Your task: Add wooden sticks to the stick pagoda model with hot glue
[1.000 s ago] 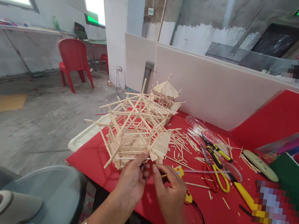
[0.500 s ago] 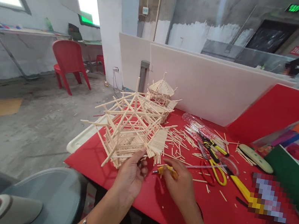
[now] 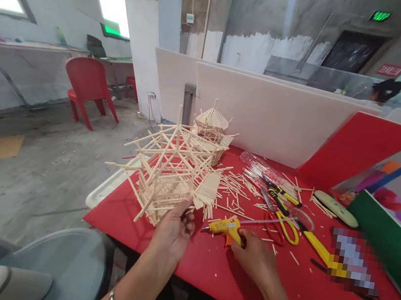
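A pavilion model (image 3: 172, 166) built of thin wooden sticks stands at the left of the red table, its roof an open frame with one slatted panel. My left hand (image 3: 174, 227) is at the model's near right edge, fingers curled and thumb and forefinger pinched at the slatted panel's lower corner. What lies between those fingertips is partly hidden. To the right, a yellow glue gun (image 3: 226, 227) points its nozzle left, toward my left hand. My right hand (image 3: 254, 254) is closed around the lower end of its handle. A clear glue stick trails from the gun's rear.
Loose wooden sticks (image 3: 234, 189) lie behind the glue gun. Pliers (image 3: 285, 195), yellow-handled scissors (image 3: 289, 231) and a yellow cutter (image 3: 318, 246) are at the right. A smaller finished pavilion (image 3: 213, 121) stands behind. White boards (image 3: 268, 115) line the back; a grey stool (image 3: 70, 261) holds a flask (image 3: 8, 284).
My right hand has shifted from over the glue gun's body to its handle, so the gun now shows in full. My left hand stays at the model. The view has shifted slightly.
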A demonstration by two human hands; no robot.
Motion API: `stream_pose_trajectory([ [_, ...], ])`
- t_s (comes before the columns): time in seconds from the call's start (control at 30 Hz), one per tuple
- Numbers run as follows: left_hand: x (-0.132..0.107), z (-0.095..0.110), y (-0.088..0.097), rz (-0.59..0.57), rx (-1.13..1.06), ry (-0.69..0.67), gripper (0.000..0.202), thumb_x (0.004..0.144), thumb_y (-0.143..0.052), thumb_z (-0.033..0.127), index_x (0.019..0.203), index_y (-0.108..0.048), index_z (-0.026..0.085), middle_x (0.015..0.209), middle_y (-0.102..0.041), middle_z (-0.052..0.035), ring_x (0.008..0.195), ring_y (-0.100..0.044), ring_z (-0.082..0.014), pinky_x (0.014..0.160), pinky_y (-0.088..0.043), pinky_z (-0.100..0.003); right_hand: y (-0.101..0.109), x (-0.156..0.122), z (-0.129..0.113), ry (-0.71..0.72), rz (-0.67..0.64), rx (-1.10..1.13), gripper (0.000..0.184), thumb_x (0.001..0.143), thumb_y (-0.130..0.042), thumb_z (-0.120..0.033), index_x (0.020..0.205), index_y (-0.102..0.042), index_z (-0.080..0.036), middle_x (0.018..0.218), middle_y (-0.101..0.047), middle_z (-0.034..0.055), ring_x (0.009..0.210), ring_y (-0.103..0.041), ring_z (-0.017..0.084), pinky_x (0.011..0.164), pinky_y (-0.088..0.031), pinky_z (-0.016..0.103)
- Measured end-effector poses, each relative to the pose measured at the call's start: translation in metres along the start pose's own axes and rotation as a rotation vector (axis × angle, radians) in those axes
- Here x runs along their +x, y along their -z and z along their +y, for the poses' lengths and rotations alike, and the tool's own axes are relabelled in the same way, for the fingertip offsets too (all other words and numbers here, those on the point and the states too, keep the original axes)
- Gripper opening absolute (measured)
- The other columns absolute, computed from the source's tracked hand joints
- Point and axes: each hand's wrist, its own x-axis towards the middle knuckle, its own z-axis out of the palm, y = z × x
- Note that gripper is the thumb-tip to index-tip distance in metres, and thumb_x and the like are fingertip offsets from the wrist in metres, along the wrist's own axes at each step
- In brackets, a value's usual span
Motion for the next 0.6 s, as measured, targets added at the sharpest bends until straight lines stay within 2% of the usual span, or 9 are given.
stream_pose_trajectory([
  [0.13, 0.001, 0.000, 0.001, -0.005, 0.001, 0.004, 0.012, 0.077, -0.068, 0.010, 0.077, -0.057, 0.015, 0.059, -0.054, 0.0035, 0.043, -0.049, -0.0055, 0.034, -0.031, -0.014, 0.000, 0.003, 0.000, 0.028, -0.035, 0.030, 0.015, 0.073, -0.057, -0.029, 0.081, -0.068, -0.022, 0.077, -0.069, 0.0059, 0.066, -0.063, 0.021, 0.050, -0.026, 0.026],
  [0.33, 0.001, -0.001, 0.003, -0.020, -0.008, -0.004, 0.014, 0.074, -0.070, 0.008, 0.078, -0.058, 0.015, 0.061, -0.056, 0.0030, 0.043, -0.048, -0.0052, 0.035, -0.032, -0.014, -0.002, 0.006, 0.012, 0.062, -0.061, 0.147, 0.028, 0.064, -0.058, -0.020, 0.091, -0.069, -0.021, 0.087, -0.070, 0.0062, 0.073, -0.063, 0.021, 0.056, -0.037, 0.025],
  [0.47, 0.001, -0.001, 0.003, -0.009, -0.025, 0.007, 0.013, 0.074, -0.069, 0.008, 0.080, -0.060, 0.014, 0.059, -0.056, 0.0037, 0.043, -0.048, -0.0049, 0.034, -0.031, -0.014, -0.008, 0.003, 0.014, 0.059, -0.060, 0.240, 0.017, 0.072, -0.050, -0.021, 0.082, -0.064, -0.018, 0.075, -0.068, 0.0043, 0.065, -0.063, 0.019, 0.055, -0.043, 0.026],
  [0.53, 0.001, -0.001, 0.003, -0.007, -0.027, 0.011, 0.014, 0.073, -0.071, 0.008, 0.080, -0.060, 0.014, 0.059, -0.055, 0.0039, 0.043, -0.048, -0.0046, 0.034, -0.030, -0.014, -0.006, -0.002, 0.013, 0.035, -0.034, 0.335, 0.022, 0.080, -0.046, -0.028, 0.092, -0.061, -0.017, 0.077, -0.068, 0.0045, 0.063, -0.064, 0.018, 0.052, -0.046, 0.026],
  [0.6, 0.001, -0.001, 0.004, -0.010, -0.029, 0.012, 0.015, 0.072, -0.072, 0.008, 0.080, -0.061, 0.014, 0.058, -0.054, 0.0042, 0.042, -0.047, -0.0044, 0.035, -0.030, -0.014, 0.002, -0.010, 0.012, -0.025, 0.034, 0.526, 0.032, 0.083, -0.049, -0.038, 0.107, -0.056, -0.017, 0.085, -0.069, 0.0053, 0.065, -0.066, 0.019, 0.053, -0.051, 0.028],
])
